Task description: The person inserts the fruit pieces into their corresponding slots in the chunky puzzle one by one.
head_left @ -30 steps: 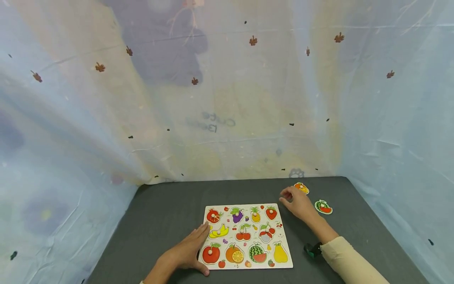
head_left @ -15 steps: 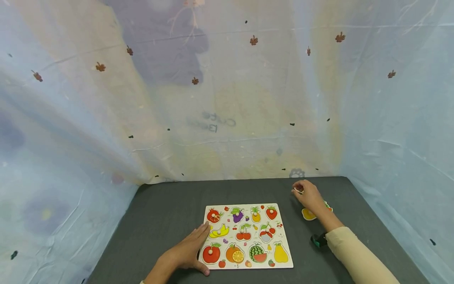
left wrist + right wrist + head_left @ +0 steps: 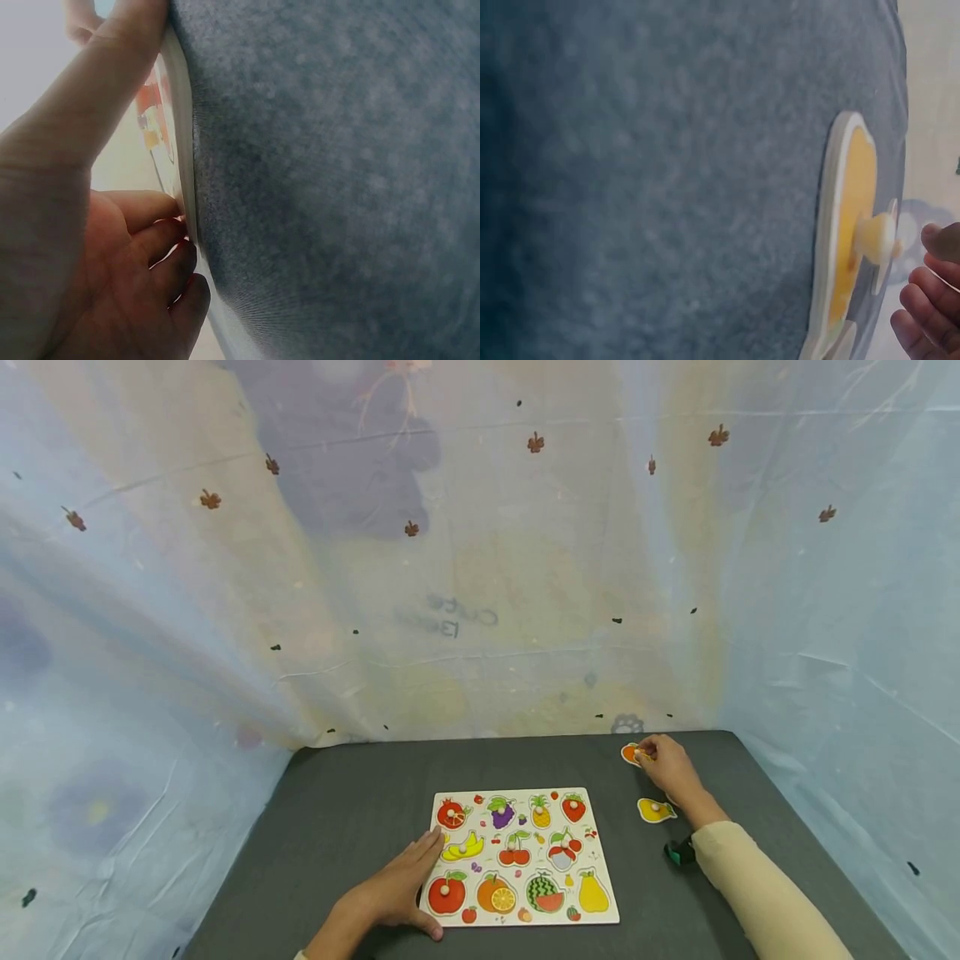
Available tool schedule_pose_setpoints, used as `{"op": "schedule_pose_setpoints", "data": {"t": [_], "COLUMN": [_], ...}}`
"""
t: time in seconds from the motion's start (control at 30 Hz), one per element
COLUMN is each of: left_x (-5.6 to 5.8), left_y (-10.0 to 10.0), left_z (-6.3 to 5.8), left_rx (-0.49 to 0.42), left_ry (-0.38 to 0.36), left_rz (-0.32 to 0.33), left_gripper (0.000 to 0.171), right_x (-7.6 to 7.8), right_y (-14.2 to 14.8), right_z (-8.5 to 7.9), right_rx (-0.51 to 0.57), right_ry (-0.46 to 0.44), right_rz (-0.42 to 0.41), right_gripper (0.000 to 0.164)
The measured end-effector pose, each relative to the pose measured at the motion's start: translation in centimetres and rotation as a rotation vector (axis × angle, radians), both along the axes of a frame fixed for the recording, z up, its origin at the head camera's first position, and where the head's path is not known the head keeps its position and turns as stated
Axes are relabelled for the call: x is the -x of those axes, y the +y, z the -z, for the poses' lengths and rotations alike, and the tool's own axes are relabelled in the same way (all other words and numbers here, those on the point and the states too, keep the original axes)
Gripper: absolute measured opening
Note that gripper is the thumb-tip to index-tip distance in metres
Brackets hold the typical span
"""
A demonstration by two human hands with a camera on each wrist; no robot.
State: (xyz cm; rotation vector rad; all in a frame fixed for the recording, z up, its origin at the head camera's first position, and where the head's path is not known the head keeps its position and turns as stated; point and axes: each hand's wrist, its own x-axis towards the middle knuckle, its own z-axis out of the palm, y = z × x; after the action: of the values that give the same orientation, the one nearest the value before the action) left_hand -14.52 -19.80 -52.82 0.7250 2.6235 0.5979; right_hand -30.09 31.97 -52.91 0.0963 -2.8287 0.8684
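Note:
A white puzzle board [image 3: 480, 882] with painted fruit lies flat on the grey table. My left hand [image 3: 408, 877] rests at its left edge, thumb at the front corner; in the left wrist view the fingertips [image 3: 193, 251] touch the board's edge. My right hand [image 3: 672, 775] reaches to an orange puzzle piece [image 3: 628, 753], its fingertips over that piece's right side. The right wrist view shows thumb and fingers bent and apart, with a gap before the knobs. Nearer lies a yellow pear piece [image 3: 654, 811] with a pale knob [image 3: 877, 238].
A patterned curtain [image 3: 480, 568] hangs around the grey table [image 3: 360, 785]. A dark green and black object [image 3: 678, 852] sits by the right sleeve. Several knobbed fruit, such as grapes [image 3: 501, 814], sit in the board.
My right hand has moved right, its forearm uncovering the pear piece. The orange piece sits slightly farther left than a second ago. The watermelon piece is now hidden. My left hand stays put.

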Motion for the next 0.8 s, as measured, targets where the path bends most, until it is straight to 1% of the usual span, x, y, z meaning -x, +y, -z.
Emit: {"op": "schedule_pose_setpoints", "data": {"t": [0.17,0.33,0.57,0.8], "left_x": [0.0,-0.1,-0.1,-0.2], "left_y": [0.0,0.1,0.2,0.2], "left_z": [0.0,-0.1,0.0,-0.1], "left_rx": [-0.01,-0.015,-0.003,0.005], "left_ry": [-0.005,-0.009,-0.009,-0.002], "left_rz": [0.001,0.002,-0.005,0.003], "left_gripper": [0.141,0.141,0.14,0.14], "right_x": [0.6,1.0,1.1,1.9], "right_y": [0.3,0.4,0.2,0.3], "right_z": [0.4,0.5,0.4,0.8], "right_rx": [-0.006,-0.012,-0.01,-0.027], "right_ry": [-0.015,-0.053,-0.094,-0.117], "right_rz": [0.004,0.023,0.039,0.044], "right_gripper": [0.025,0.025,0.026,0.027]}}
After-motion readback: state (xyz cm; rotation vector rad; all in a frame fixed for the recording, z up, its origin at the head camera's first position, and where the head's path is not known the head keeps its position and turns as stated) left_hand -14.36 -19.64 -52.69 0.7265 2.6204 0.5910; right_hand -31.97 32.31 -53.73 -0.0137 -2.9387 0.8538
